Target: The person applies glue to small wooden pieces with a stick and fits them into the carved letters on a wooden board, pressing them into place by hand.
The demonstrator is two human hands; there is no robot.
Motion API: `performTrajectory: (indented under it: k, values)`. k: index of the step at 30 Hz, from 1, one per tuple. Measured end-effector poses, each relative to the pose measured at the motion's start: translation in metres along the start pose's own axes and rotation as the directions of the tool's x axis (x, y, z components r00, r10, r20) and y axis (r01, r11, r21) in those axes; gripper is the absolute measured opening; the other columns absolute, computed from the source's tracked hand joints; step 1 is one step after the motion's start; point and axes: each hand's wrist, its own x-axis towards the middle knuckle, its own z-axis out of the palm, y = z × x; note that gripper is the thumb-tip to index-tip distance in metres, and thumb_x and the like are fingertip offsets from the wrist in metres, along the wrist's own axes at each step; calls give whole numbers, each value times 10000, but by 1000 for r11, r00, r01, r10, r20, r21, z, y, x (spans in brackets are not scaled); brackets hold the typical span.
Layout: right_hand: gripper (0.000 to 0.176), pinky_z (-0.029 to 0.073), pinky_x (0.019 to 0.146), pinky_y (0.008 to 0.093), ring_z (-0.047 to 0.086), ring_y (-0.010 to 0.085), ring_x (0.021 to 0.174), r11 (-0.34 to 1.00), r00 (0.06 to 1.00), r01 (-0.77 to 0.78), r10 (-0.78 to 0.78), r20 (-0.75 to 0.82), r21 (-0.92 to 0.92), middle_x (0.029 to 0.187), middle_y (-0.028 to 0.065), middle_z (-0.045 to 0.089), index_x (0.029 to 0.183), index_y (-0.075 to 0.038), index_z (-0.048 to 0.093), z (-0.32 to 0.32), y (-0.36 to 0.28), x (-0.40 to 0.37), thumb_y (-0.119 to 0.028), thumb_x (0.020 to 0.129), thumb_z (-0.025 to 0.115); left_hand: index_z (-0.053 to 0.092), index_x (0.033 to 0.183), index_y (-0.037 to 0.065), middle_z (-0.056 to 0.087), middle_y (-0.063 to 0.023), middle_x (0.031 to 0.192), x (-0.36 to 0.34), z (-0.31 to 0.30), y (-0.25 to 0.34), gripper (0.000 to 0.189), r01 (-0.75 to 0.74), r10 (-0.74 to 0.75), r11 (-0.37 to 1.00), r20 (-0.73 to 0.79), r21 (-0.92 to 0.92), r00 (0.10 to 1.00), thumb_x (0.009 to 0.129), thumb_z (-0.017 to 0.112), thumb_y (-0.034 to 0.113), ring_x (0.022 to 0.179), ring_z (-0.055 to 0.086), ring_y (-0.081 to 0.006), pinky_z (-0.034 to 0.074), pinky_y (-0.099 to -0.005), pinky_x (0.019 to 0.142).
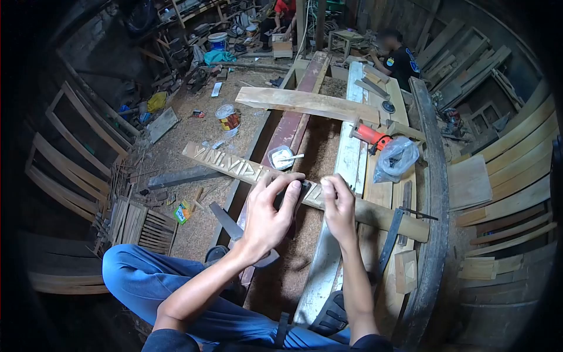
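A long wooden plank (375, 215) with raised carved letters (226, 162) lies slantwise across the bench in front of me. My left hand (271, 205) is over the lettered part, fingers curled and thumb bent toward them, with a small dark object at the fingertips that I cannot make out. Just to the right, my right hand (339, 210) is closed in a pinch above the plank; whatever is in it is hidden. Between the two hands, some carved letters show. Behind the plank sits a plastic tub (281, 157) of white paste with a stick in it.
A red power tool (370, 136) and a clear plastic bag (396, 159) lie to the right. A try square (392, 237) rests near the plank's right end. A handsaw (226, 222) is at left. Two people (402, 61) sit farther back. Bench gaps open onto sawdust.
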Motion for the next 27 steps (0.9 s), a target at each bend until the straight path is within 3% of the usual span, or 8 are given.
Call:
performTrajectory:
  k: [1,2,6,9,13,18,24,27]
  values:
    - [251,369,661,267,449,100,710,971,990,-142,142,17,192,810,-1,521,950,-26,575,-5,-7,-8,-214,1076,464,707,1129,24,658,-191,1038,2,-1,-1,267,-2,2,1000,-5,-8,1000,1013,592,235,993,651,-332,494,-403,905]
    - [244,348,656,237,390,67,722,946,991,-132,134,13,297,840,-22,484,943,-28,535,-8,-12,-14,-207,1083,445,708,1131,27,657,-186,1029,7,-4,-3,264,26,-27,998,-17,-51,1000,1009,602,236,992,652,-324,494,-395,902]
    - [216,345,666,245,441,87,756,821,976,-183,216,2,541,871,32,541,946,-35,543,-9,-46,-25,-197,1066,466,710,1156,42,650,-168,1044,7,-6,13,272,3,-1,996,28,-86,1000,985,646,245,998,655,-300,498,-380,899]
    - [210,387,716,216,469,49,793,846,987,-131,158,-9,517,889,-11,585,970,-18,622,-16,-58,-27,-191,1047,533,700,1209,75,634,-167,1097,0,-6,27,321,-86,90,995,86,-52,992,933,718,236,1026,653,-302,512,-382,908]
    - [132,340,652,212,421,30,741,828,987,-102,154,-50,551,874,-29,563,996,8,636,-16,-67,-27,-112,1013,582,704,1213,92,629,-177,1105,-2,-10,36,369,-134,135,991,90,-16,987,891,765,261,1037,658,-322,524,-403,899]
    - [114,386,689,185,500,33,791,834,978,-77,170,-121,546,945,10,637,1047,32,657,-12,-68,-29,-54,985,616,706,1211,100,627,-176,1108,-2,-10,37,384,-161,161,987,90,-4,983,871,786,260,1039,665,-332,536,-407,880]
    - [146,465,778,194,615,76,910,829,976,-66,171,-138,555,1022,56,682,1094,32,696,-10,-73,-29,-15,960,661,705,1177,40,643,-158,1088,-3,-7,36,369,-164,168,985,91,-55,981,860,791,208,1019,654,-286,512,-375,900]
    - [163,474,784,197,625,82,916,886,971,-53,154,-185,460,1028,61,681,1114,34,687,-10,-69,-28,0,955,669,700,1185,40,646,-156,1102,-2,-7,35,353,-125,130,990,94,-61,987,872,776,185,1031,652,-281,510,-370,906]
